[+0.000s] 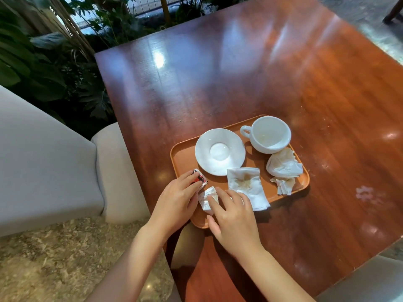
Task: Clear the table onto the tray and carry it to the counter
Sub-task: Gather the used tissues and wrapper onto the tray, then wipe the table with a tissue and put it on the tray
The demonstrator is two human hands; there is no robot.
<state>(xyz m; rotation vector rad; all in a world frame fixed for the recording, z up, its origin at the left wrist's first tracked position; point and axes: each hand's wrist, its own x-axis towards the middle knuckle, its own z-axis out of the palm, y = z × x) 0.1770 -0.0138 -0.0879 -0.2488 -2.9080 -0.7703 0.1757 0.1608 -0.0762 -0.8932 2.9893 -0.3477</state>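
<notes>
1. Setting: a polished reddish-brown wooden table [261, 83] beside a grey upholstered seat [43, 160], with green plants [54, 62] beyond the far-left corner and a speckled floor below.
2. Left hand [174, 203]: fingers curled down over a small red-and-black wrapper [199, 178] at the near-left corner of the tray; it touches the wrapper, though whether it pinches it or merely presses it cannot be told.
3. Right hand [233, 219]: palm down, fingers spread and loosely open, fingertips resting on a small crumpled white paper [207, 200] that lies between the two hands on the tray's near edge.
4. Orange tray [183, 158]: sits on the table near the person and holds all the loose items in view.
5. Tray contents: an empty white saucer [220, 151] at the left; an upright, empty-looking white cup [268, 134] at the far right, handle pointing left; a flat stained napkin [246, 186] in the near middle, overhanging the near rim; a crumpled napkin [283, 164] at the right with a smaller scrap [283, 186] just beside it.
6. Progress (judged): clearing appears almost finished, since the tabletop outside the tray shows only smudges and reflections; settling the last scraps, then lifting and carrying the tray to the counter, which is not in view, remains.
</notes>
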